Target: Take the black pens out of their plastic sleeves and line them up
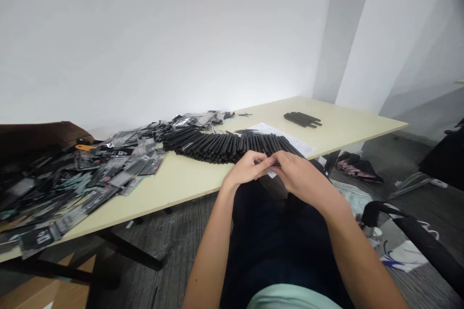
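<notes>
1. Pinches a small, mostly hidden pale piece (271, 174) between left hand (249, 168) and right hand (296, 174), by the surface's (194, 178) near edge.
2. Has a row of black sticks (232, 148) just beyond, with a paper sheet (303, 147) behind.
3. Has plastic packets (145, 161) heaped leftward, loose black sticks (302, 119) farther right.

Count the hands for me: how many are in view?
2: the left hand and the right hand, close together on the near side of the black sticks.
</notes>
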Demonstrator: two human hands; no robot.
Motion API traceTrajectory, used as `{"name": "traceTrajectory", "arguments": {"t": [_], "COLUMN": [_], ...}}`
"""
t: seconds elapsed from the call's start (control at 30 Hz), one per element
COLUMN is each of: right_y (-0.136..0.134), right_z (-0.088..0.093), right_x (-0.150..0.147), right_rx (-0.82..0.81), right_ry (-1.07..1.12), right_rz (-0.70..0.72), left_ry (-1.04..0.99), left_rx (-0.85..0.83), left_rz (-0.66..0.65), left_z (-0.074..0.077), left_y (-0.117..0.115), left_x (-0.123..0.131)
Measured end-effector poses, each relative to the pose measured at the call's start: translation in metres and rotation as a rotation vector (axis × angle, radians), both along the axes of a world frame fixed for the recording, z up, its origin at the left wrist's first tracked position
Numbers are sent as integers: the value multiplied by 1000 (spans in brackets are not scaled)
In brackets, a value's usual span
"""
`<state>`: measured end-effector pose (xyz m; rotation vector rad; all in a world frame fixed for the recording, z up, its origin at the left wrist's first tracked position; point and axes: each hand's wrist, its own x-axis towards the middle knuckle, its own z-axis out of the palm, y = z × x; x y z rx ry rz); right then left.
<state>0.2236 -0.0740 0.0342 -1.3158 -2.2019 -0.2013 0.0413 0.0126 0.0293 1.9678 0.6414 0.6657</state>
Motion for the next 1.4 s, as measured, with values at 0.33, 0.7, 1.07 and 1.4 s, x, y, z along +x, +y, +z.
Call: {"name": "traceTrajectory", "arguments": {"t": [0.33, 0.7, 1.07, 1.4], "right_y": [10, 19, 8, 13], "right_z": [-9, -16, -4, -6], "right_x": [8, 19, 45, 44], "right_rx": [-34, -40, -230, -310], "right_ry": [48, 60, 108, 175], "right_rz": [69, -43, 6, 73], "left_ry": [2, -36, -42, -51], "left_rx": [-120, -143, -38, 104], "left_rz": [-62, -12, -19, 24], "left_z": [-8, -11, -8, -12], "left_y": [-1, -3, -11, -6], "left_x": [-5, -1, -3, -4]}}
